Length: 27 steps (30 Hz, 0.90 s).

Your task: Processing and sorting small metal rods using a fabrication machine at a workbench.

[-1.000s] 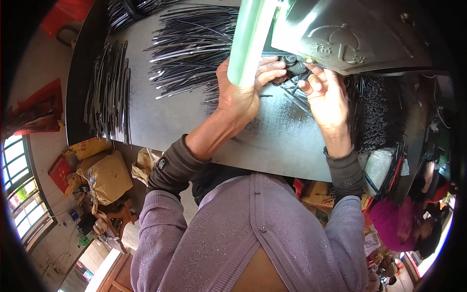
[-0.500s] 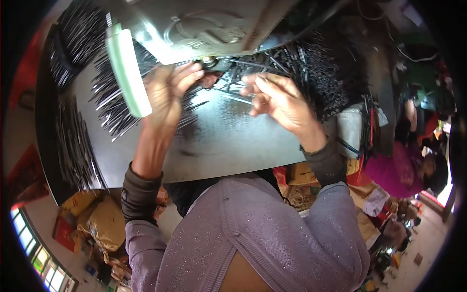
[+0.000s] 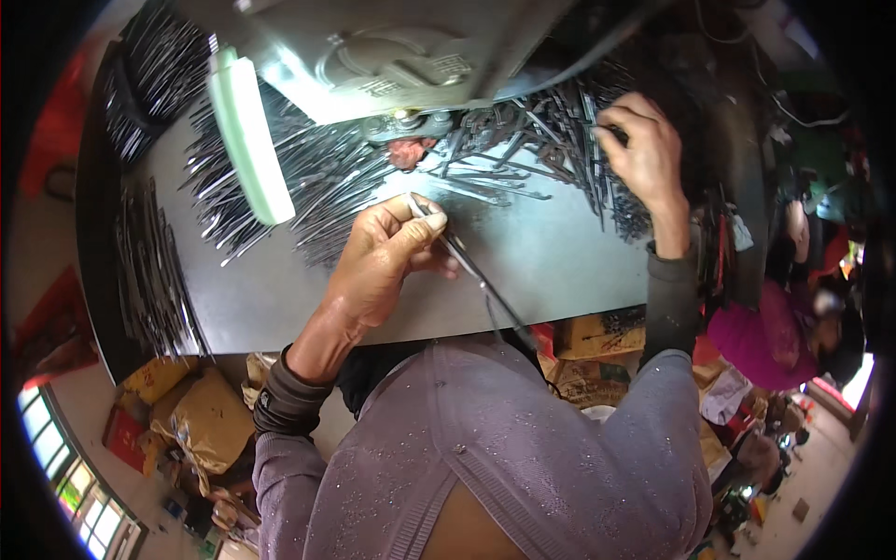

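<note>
At least one slim, dark strip (image 3: 483, 283) — straight, smooth and shiny like metal — is clamped between the thumb and fingers of the left hand (image 3: 397, 238); it slants from the pinch down toward the person's body, over the front edge of the grey sheet-metal table (image 3: 551, 224).

Three gatherings of similar strips lie to the left of that hand: a broad, fanned pile (image 3: 327, 173) just beside it, a narrow row (image 3: 154, 271) farther out, and a bundle (image 3: 154, 75) beyond the row. One heap of short, dark, bent pieces (image 3: 541, 131) spreads ahead of the left hand and to the left of the right hand (image 3: 644, 154).

Ahead of the left hand stand one embossed metal housing (image 3: 401, 56), one pale tube lamp (image 3: 250, 140) and one crumpled reddish lump (image 3: 408, 152).

The left forearm slants inward, its wrist slightly bent. The right forearm rises nearly straight, the hand bent inward with curled fingers — blurred, so whether they grip anything cannot be told. Both forearms wear dark ribbed cuffs (image 3: 672, 289).
</note>
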### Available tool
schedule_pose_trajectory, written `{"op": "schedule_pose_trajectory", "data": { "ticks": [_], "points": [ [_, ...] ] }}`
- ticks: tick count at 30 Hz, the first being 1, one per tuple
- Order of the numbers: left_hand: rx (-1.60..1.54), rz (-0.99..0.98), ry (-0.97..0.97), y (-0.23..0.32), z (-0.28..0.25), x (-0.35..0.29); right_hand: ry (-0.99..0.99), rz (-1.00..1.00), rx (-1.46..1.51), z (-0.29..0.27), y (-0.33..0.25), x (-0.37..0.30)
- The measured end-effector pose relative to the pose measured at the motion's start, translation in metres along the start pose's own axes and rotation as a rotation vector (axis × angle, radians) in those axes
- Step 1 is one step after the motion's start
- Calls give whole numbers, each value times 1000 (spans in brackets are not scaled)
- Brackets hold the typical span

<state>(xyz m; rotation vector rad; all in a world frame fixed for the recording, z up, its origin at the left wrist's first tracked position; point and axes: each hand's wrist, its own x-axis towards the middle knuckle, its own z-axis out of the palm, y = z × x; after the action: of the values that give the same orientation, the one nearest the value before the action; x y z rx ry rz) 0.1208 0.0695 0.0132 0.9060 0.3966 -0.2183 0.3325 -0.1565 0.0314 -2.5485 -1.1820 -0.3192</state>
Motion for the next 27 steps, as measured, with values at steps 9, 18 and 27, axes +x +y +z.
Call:
{"op": "schedule_pose_trajectory", "data": {
  "ticks": [9, 18, 27],
  "points": [
    [-211, 146, 154, 4, -9, 10, 106, -471, 314, 38, -105, 15],
    [-5, 310, 244, 7, -14, 20, -128, 226, 998, 59, -145, 14],
    [224, 467, 353, 13, -9, 26, -173, 446, 1276, 61, -146, 15]
  ]
}}
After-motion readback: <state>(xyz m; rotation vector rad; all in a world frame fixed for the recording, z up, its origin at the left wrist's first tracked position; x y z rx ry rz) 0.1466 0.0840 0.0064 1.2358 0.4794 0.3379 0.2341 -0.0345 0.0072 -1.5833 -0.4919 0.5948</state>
